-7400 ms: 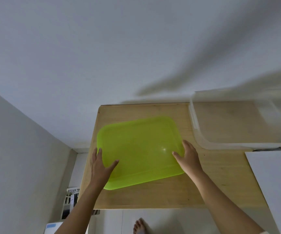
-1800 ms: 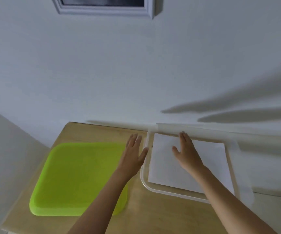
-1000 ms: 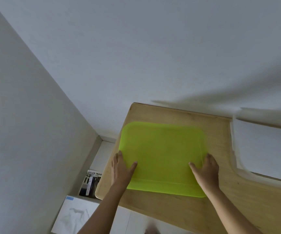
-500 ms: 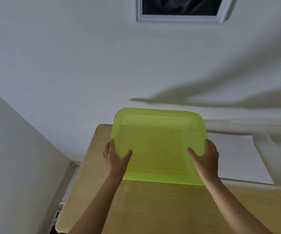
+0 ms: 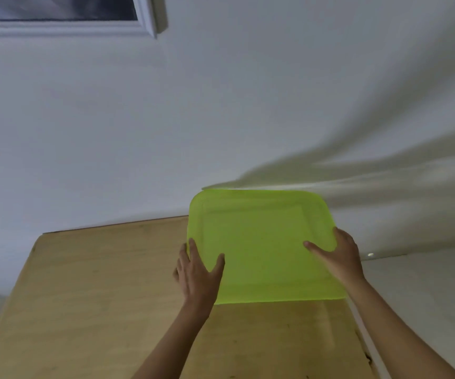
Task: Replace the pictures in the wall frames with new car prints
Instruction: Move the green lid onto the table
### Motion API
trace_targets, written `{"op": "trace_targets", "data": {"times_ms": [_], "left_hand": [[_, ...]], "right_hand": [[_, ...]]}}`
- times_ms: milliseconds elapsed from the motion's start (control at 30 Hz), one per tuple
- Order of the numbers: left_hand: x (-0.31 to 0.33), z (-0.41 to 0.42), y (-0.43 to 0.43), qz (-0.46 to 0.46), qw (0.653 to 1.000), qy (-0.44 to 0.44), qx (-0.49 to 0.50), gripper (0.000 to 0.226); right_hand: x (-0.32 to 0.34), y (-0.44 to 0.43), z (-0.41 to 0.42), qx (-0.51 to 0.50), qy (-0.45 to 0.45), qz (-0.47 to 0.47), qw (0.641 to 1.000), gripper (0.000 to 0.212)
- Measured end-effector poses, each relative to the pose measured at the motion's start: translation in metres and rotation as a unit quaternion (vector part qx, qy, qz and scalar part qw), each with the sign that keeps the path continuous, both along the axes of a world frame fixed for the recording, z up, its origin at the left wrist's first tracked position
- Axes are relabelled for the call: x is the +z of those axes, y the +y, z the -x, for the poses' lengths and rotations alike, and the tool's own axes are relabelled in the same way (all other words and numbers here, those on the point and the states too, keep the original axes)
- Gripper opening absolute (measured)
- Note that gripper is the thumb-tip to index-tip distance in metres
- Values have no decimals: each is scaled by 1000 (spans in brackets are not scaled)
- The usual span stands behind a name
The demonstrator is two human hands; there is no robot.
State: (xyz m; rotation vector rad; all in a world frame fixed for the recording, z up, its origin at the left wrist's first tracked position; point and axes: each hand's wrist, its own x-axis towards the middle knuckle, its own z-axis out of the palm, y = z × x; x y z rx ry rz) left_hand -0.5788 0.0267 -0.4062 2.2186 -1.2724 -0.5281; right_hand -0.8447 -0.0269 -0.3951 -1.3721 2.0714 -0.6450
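We see the wall frame [image 5: 64, 30] cut off by the top and left edges, its picture [image 5: 56, 8] too blurred to read, and the green lid [image 5: 261, 242] hides the far right part of the desk [image 5: 97, 296].

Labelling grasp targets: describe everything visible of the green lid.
The green lid is a translucent lime-green plastic rectangle with rounded corners and a stepped border inside its rim. It looks held tilted above the right part of the wooden table. The left hand and right hand grip its two sides, thumbs on top.

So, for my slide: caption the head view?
Left hand and right hand grip a green lid over a wooden table.
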Motion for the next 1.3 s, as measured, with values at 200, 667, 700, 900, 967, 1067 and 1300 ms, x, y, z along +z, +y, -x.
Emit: {"op": "trace_targets", "data": {"times_ms": [200, 667, 700, 900, 967, 1067, 1300], "left_hand": [[-12, 10, -3, -42, 998, -37, -7, 80], [-17, -8, -13, -15, 997, 73, -8, 74], [-17, -7, -13, -10, 997, 76, -5, 74], [-19, -4, -13, 0, 998, 69, -5, 74], [-20, -4, -16, 1, 998, 67, -14, 74], [-25, -4, -19, -13, 998, 54, -24, 75], [-30, -8, -19, -60, 997, 48, -9, 76]], "right_hand": [[-17, -22, 17, 64, 30, -10, 997, 95], [-29, -23, 19, 67, -4, 65, 996, 65], [-30, -23, 20, 63, -14, 68, 996, 65], [-31, -21, 23, 40, -52, 71, 995, 65], [-32, -20, 25, 32, -60, 69, 995, 66], [-33, -21, 25, 37, -63, 67, 995, 67], [-36, -28, 25, 57, -49, 29, 997, 67]]}}
